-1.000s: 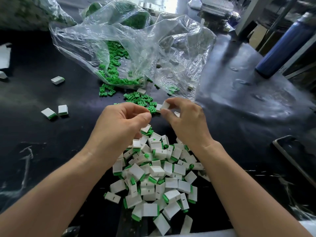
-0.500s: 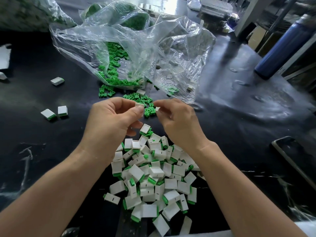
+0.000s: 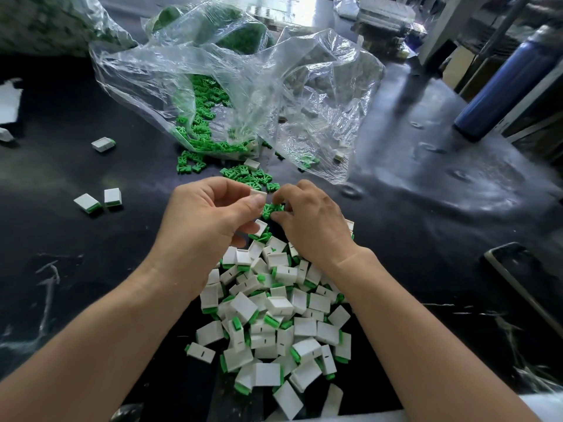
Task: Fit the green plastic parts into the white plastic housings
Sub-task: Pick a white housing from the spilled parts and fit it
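My left hand (image 3: 210, 214) pinches a white housing (image 3: 258, 194) between thumb and forefinger, above the table. My right hand (image 3: 307, 220) is just right of it, fingers curled down onto a small cluster of loose green parts (image 3: 272, 208); whether it grips one I cannot tell. More loose green parts (image 3: 249, 174) lie just beyond the hands. A heap of white housings with green parts fitted (image 3: 274, 318) lies between my forearms, near the front edge.
A crumpled clear plastic bag (image 3: 243, 86) with green parts spilling out lies behind the hands. Three fitted housings (image 3: 97, 201) sit loose at the left. A blue bottle (image 3: 505, 86) stands far right and a phone (image 3: 524, 278) lies at the right.
The white housing has passed from my right hand to my left hand. My right hand has dropped onto the loose green parts.
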The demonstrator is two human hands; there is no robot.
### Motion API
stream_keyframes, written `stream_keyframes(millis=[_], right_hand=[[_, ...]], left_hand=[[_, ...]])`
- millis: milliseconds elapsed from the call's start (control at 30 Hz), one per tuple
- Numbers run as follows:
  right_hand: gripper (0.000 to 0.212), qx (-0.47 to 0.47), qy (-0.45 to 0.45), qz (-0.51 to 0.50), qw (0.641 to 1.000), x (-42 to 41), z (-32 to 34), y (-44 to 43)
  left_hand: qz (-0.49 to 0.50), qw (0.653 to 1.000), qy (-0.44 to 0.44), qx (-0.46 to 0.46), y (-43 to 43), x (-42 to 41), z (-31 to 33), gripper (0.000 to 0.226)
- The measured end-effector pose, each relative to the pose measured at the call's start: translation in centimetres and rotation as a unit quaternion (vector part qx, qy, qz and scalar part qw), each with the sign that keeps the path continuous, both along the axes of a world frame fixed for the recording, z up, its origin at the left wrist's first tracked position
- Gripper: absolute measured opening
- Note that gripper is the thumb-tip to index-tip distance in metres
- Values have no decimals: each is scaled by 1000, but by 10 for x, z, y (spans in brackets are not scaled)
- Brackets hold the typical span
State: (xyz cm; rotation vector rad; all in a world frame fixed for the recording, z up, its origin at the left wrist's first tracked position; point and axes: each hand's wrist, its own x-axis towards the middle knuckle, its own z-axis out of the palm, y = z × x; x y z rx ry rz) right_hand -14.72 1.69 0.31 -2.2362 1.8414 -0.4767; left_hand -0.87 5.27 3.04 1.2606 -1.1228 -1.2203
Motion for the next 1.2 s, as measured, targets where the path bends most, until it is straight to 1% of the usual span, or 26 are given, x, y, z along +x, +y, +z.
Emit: stream_keyframes(millis=[133, 233, 300, 367, 400, 467, 533, 567, 667, 700, 800, 967, 1067, 1200], right_hand=[[24, -14, -3, 2, 1000, -2, -2, -1], [23, -35, -51, -4, 998, -4, 0, 0], [19, -43, -128, -16, 991, -6, 6, 2], [12, -25, -240, -27, 970, -11, 14, 4], [12, -12, -296, -26, 955, -13, 18, 6], [21, 10, -397, -3, 918, -17, 25, 13], [25, 23, -461, 30, 886, -19, 32, 21], [26, 24, -468, 45, 882, -19, 34, 24], [28, 26, -436, 79, 896, -15, 38, 29], [28, 33, -435, 84, 896, -14, 39, 30], [25, 44, -439, 86, 893, -11, 40, 32], [23, 37, -443, 82, 892, -10, 40, 33], [25, 40, -429, 87, 898, -11, 41, 33], [25, 43, -406, 87, 909, -11, 40, 33]], left_hand=[[-9, 1000, 1, 2, 1, -1, 0, 9], [-21, 1000, 6, 3, 2, -1, 1, 13], [-30, 999, 10, 2, 3, -2, 1, 15], [-37, 999, 11, 1, 3, -2, 2, 15], [-38, 999, 11, -1, 3, -2, 1, 14], [-40, 999, 11, -1, 3, -2, 1, 15], [-45, 999, 13, -1, 3, -2, 1, 18], [-48, 999, 15, 0, 4, -2, 2, 19], [-54, 998, 20, 2, 5, -2, 2, 18], [-56, 998, 21, 4, 5, -2, 3, 18], [-63, 998, 25, 6, 5, -2, 4, 18], [-72, 997, 27, -5, 6, -3, 5, 17], [-78, 997, 26, -6, 7, -3, 6, 14], [-76, 997, 14, -15, 7, -3, 7, 15]])
